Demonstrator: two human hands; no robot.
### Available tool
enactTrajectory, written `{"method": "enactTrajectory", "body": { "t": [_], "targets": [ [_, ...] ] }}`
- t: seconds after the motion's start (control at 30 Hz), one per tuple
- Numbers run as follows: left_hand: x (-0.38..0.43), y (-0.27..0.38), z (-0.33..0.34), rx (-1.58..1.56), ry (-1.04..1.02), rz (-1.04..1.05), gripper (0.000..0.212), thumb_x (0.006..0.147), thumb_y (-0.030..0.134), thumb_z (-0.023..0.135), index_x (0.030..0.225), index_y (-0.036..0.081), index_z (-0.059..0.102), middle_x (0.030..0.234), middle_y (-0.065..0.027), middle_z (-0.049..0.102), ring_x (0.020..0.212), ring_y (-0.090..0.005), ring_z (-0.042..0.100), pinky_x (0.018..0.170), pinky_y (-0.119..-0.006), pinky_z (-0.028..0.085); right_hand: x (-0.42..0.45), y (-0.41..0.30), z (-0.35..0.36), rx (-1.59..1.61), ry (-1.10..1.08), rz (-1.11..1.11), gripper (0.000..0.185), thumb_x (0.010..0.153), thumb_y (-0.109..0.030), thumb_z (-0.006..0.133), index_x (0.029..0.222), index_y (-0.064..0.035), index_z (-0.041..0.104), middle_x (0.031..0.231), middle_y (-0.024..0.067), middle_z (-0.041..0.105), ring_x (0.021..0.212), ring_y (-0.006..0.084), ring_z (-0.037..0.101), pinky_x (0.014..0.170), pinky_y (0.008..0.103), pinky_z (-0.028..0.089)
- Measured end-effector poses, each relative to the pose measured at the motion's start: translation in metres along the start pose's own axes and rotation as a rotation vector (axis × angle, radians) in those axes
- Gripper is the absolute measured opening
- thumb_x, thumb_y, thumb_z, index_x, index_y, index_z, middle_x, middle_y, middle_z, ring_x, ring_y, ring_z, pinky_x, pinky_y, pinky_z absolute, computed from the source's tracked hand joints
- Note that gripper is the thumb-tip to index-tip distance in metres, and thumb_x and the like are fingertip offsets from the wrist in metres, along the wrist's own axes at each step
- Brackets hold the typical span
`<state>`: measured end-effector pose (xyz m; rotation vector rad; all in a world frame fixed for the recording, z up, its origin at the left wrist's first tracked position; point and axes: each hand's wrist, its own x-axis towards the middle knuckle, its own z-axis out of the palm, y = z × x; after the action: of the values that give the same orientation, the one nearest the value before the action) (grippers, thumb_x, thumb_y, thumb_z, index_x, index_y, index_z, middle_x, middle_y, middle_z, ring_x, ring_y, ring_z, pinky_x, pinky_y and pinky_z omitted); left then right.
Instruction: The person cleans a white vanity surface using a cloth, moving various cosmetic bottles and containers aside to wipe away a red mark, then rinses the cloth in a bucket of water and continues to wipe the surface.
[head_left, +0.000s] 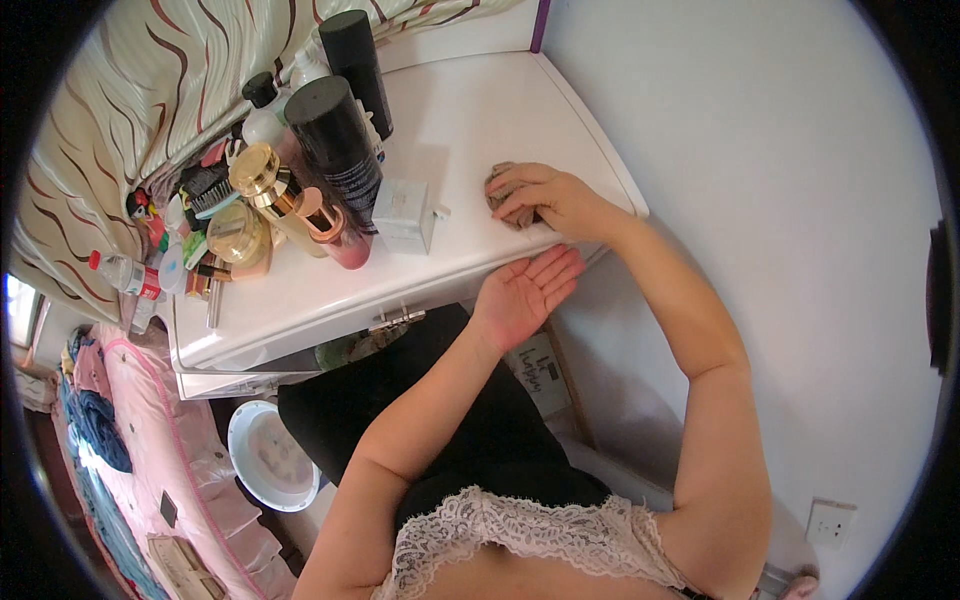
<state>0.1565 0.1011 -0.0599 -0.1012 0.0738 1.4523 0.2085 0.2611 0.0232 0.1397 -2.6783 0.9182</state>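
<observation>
My right hand (564, 201) rests on the white dresser top (457, 97) near its right front corner. Under its fingers is a bunched grey-brown cloth (511, 196), partly hidden by the hand. Just below the front edge, my left hand (531, 294) is held palm up with nothing in it, its fingers extended and slightly apart. To the left of the cloth stands a small white box (403, 217), with a small pale piece (442, 213) beside it. A pink bottle with a rose-gold cap (337, 236) and a tall black cylindrical container (334, 135) stand close to the box.
More cosmetics crowd the dresser's left side, including a gold-capped bottle (266, 187), a jar (238, 232) and a hairbrush (214, 201). A patterned curtain (180, 67) hangs behind. A wall (720, 150) borders the right. Below left are a basin of cloudy water (247, 424) and a pink bed (169, 420).
</observation>
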Motion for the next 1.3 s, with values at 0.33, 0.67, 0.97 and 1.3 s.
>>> {"method": "enactTrajectory", "body": {
  "t": [0.33, 0.67, 0.97, 1.3],
  "targets": [
    [0.002, -0.002, -0.011, -0.221, -0.181, 0.108, 0.033, 0.103, 0.026, 0.028, 0.113, 0.006, 0.053, 0.114, -0.0078, 0.060, 0.107, -0.0210, 0.058, 0.098, -0.037, 0.046, -0.043, -0.037, 0.028, -0.158, 0.090, -0.043, 0.025, 0.074, 0.002, 0.061, 0.093, -0.0102, 0.072, 0.115, 0.0026, 0.063, 0.122, 0.0283, 0.051, 0.098, 0.0372, 0.045],
    [0.002, -0.004, 0.007, 0.096, 0.265, 0.191, 0.038, 0.102, 0.022, 0.027, 0.117, 0.001, 0.054, 0.120, -0.0108, 0.059, 0.113, -0.0232, 0.057, 0.099, -0.037, 0.045, -0.062, -0.049, 0.024, 0.194, 0.315, 0.136, 0.043, 0.071, 0.017, 0.048, 0.101, -0.0063, 0.069, 0.120, 0.0079, 0.060, 0.120, 0.0271, 0.052, 0.101, 0.0336, 0.042],
    [0.003, -0.004, 0.002, 0.128, 0.200, 0.096, 0.045, 0.101, 0.018, 0.026, 0.136, -0.007, 0.040, 0.140, -0.0179, 0.046, 0.132, -0.0290, 0.042, 0.110, -0.041, 0.035, -0.052, -0.005, 0.015, -0.014, 0.571, 0.428, 0.040, 0.075, 0.015, 0.044, 0.104, -0.0028, 0.066, 0.120, 0.0107, 0.058, 0.109, 0.0271, 0.056, 0.095, 0.0327, 0.045],
    [-0.018, 0.006, -0.004, 0.157, 0.235, 0.191, 0.031, 0.099, 0.020, 0.037, 0.118, 0.001, 0.052, 0.118, -0.0098, 0.059, 0.112, -0.0221, 0.054, 0.101, -0.037, 0.042, -0.028, -0.046, 0.068, -0.289, 0.586, 0.065, 0.039, 0.070, 0.011, 0.051, 0.099, -0.0065, 0.068, 0.114, 0.0103, 0.061, 0.108, 0.0312, 0.057, 0.089, 0.0387, 0.049]
  ]
}}
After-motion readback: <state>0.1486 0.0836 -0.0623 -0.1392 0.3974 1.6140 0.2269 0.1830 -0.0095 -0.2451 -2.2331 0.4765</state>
